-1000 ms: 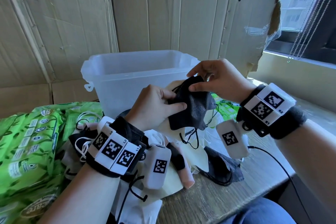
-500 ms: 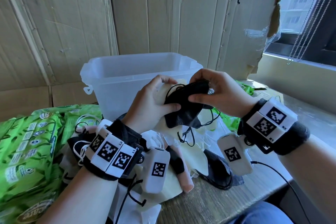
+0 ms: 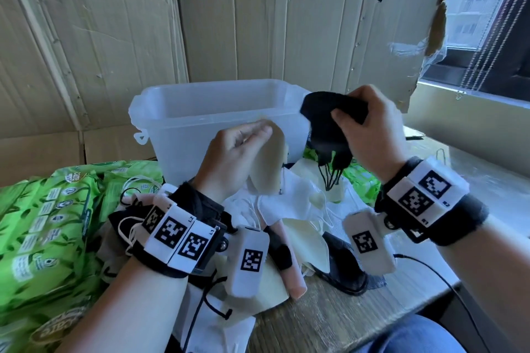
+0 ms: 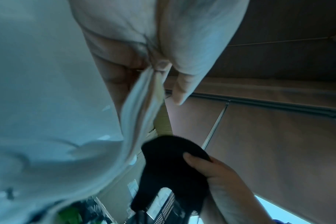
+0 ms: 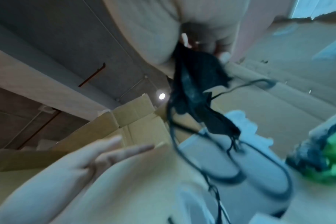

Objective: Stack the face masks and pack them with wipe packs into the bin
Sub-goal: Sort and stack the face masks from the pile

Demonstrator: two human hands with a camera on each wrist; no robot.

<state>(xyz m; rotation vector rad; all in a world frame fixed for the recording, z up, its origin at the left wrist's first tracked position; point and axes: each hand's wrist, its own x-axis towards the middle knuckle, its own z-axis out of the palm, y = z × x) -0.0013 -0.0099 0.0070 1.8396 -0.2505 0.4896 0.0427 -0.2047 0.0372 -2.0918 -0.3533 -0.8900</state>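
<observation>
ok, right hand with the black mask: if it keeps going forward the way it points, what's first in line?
Probably the clear bin's near right rim; the right hand holds the black mask just before it. Depth is unclear.

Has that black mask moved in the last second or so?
Yes. The black mask has gone up and to the right with the right hand, from in front of the clear bin to its right corner. The left hand no longer touches it.

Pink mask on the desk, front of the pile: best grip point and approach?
Pinch the pink mask at its near rounded end, coming from the desk's front edge. It lies folded and narrow; that end juts bare onto the wood, while a black strap crosses its middle.
</observation>
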